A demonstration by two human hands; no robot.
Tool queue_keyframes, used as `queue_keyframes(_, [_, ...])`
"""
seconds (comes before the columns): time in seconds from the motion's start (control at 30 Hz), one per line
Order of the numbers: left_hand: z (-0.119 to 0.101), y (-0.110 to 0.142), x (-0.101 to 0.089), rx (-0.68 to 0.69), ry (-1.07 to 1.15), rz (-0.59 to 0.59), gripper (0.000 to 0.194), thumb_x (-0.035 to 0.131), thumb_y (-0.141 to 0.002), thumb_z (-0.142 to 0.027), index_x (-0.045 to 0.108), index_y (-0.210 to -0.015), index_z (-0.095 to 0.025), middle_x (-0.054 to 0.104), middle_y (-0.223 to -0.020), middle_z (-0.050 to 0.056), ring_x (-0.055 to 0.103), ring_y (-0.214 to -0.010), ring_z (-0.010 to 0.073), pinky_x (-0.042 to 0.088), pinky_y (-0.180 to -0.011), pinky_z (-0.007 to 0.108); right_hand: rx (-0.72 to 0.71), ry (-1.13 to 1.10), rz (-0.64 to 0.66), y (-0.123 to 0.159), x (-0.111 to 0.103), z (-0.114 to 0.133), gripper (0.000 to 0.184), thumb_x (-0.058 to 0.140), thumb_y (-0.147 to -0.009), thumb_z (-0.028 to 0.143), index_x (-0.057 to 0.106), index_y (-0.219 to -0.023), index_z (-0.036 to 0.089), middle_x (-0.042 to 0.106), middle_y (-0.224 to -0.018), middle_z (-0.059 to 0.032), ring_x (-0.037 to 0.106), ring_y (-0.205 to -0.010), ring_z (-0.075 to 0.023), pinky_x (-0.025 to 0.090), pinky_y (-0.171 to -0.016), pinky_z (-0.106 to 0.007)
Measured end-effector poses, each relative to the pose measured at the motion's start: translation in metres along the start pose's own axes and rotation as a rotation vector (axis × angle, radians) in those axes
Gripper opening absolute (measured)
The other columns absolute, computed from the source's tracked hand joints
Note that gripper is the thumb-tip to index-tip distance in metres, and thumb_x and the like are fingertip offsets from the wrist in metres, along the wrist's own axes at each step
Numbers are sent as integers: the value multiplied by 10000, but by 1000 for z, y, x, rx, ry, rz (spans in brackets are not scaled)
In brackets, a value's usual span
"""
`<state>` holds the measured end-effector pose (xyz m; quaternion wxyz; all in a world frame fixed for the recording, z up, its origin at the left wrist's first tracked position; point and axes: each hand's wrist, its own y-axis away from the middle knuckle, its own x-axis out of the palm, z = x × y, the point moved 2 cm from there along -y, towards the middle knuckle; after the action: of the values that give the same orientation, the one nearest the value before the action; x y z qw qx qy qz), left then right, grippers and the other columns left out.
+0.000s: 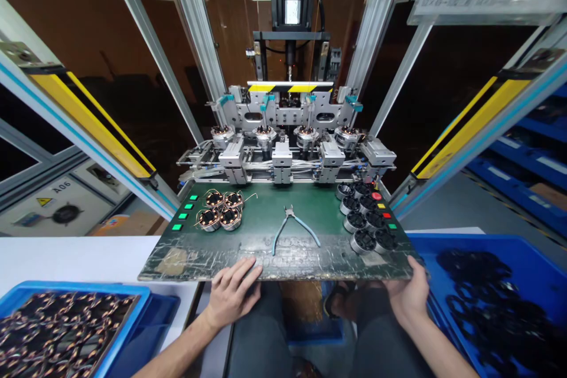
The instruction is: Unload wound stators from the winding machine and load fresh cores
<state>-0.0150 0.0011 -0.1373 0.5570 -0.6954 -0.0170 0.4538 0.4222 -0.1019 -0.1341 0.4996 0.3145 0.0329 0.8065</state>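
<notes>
My left hand [237, 289] rests at the front edge of the green worktop [252, 248], fingers stretched out and lying over the edge with nothing in them. At the front right corner, my right hand [411, 294] holds the worktop's edge, thumb on top and the other fingers mostly hidden below. Between the hands, farther back, lie cutting pliers [290, 221] with blue handles spread apart. Several copper-wound stators [230, 218] stand in a group at the left, loose wire ends sticking out. Unwound stator cores [355, 221] with black insulators are grouped at the right.
Behind the worktop stands a winding machine [282, 159] with several stators clamped in it. Yellow light-curtain posts [95, 124] flank it. A blue tray [144, 301] of wound stators sits at lower left, a blue bin [527, 254] of black parts at right. Lit buttons [177, 227] line both sides.
</notes>
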Motion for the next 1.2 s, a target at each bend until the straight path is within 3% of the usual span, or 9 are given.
queue_keyframes(0.23, [0, -1, -1, -2, 1, 2, 715, 848, -876, -352, 599, -1547, -339, 785, -1342, 22, 698, -1223, 220, 409, -1035, 394, -9, -27, 12, -1, -2, -1, 434, 761, -814, 461, 771, -1179, 226, 803, -1131, -17, 757, -932, -230, 652, -922, -434])
queue_keyframes(0.43, [0, 1, 0, -8, -9, 6, 786, 840, -883, -364, 534, -1607, -371, 778, -1354, 6, 695, -1235, 220, 400, -1061, 389, 0, -10, 1, 0, -1, -1, 446, 752, -819, 468, 767, -1193, 225, 802, -1114, -22, 763, -972, -247, 648, -924, -436])
queue_keyframes(0.7, [0, 3, 2, -5, -12, 3, 721, 824, -896, -363, 574, -1572, -361, 782, -1342, 22, 708, -1208, 233, 402, -1044, 403, 0, -26, -8, 0, 0, 0, 415, 755, -814, 456, 776, -1157, 222, 806, -1081, -15, 761, -902, -229, 659, -896, -429])
queue_keyframes(1.0, [0, 5, 3, -20, -7, 2, 787, 851, -873, -366, 545, -1598, -381, 772, -1365, 3, 699, -1226, 222, 397, -1084, 397, 21, -29, 33, -2, -2, -3, 461, 745, -841, 489, 749, -1219, 226, 806, -1110, -21, 777, -981, -257, 652, -923, -447])
queue_keyframes(1.2, [0, 3, 2, -14, 0, -2, 709, 853, -870, -354, 612, -1537, -342, 786, -1337, 28, 696, -1218, 226, 390, -1073, 412, 10, -50, 24, -1, -3, -3, 436, 766, -839, 470, 751, -1213, 247, 808, -1114, 1, 778, -948, -237, 650, -924, -431])
